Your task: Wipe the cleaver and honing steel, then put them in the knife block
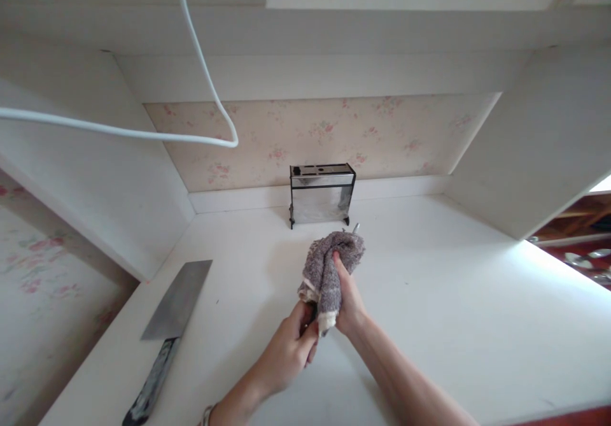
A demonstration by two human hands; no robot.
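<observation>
My left hand [286, 355] is closed round a dark handle, most of which the fingers hide. My right hand [351, 300] grips a grey towel [329, 263] that is bunched round the thing the left hand holds. A small metal tip [356, 227] pokes out past the towel, so it looks like a knife blade wrapped in cloth. Both hands hover just over the white counter [429, 298], in front of a shiny metal knife block [322, 194].
A large cleaver [175, 300] with a worn dark handle lies on the counter at the left. A white cable [205, 76] loops down from above. Cupboard sides close in on the left and right, with floral wallpaper behind.
</observation>
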